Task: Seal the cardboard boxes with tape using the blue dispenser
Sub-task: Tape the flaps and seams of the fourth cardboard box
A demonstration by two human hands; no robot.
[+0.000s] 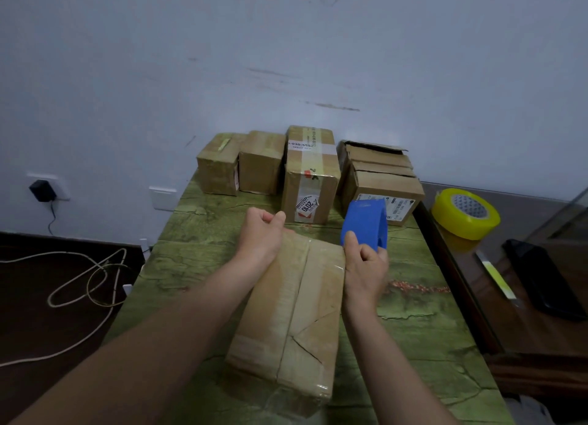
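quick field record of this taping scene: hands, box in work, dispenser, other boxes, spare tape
surface: green table
box in work: near cardboard box, lying flat, clear tape already on it
left hand: fingers curled at that box's far left corner; what they hold is unclear
right hand: grips the blue dispenser at the far right corner
back row: four cardboard boxes by the wall; rightmost box has open flaps
spare tape: yellow tape roll, off the table's right edge

A pale, scuffed wall [286, 42] rises behind the green marbled worktop [413, 329]. The dark floor [31, 297] at left carries a looped white cable [79, 281]. A wall socket [59, 186] holds a black plug.
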